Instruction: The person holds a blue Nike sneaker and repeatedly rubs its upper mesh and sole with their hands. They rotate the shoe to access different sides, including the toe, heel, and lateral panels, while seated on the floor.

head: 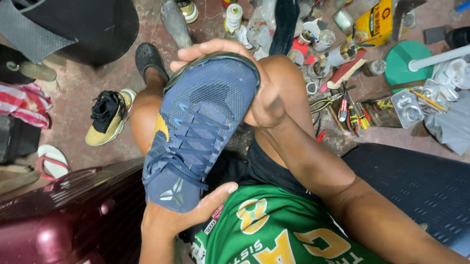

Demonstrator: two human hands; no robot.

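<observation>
A dark red case (pixel 44 230) with a glossy, ribbed shell sits at the far left, and beyond it on the stained floor (pixel 80 86) lie a flip-flop (pixel 51 158) and a yellow shoe (pixel 107 117) with a black lining. The left hand (pixel 178 213) cups the heel end of the blue shoe (pixel 198 131) from below, thumb curled over the tongue, so the shoe stands tilted above the lap with its laces facing the camera. Its upper is fine mesh with flat crossed laces and a yellow patch on the side. The right hand (pixel 262 88) wraps the toe, fingers closed over the sole edge and palm against the side, apparently to steady it. To the right, pliers and screwdrivers (pixel 345 114), small jars (pixel 315 38) and a yellow box (pixel 375 23) crowd the floor within reach, beside a green stool (pixel 406 61).
</observation>
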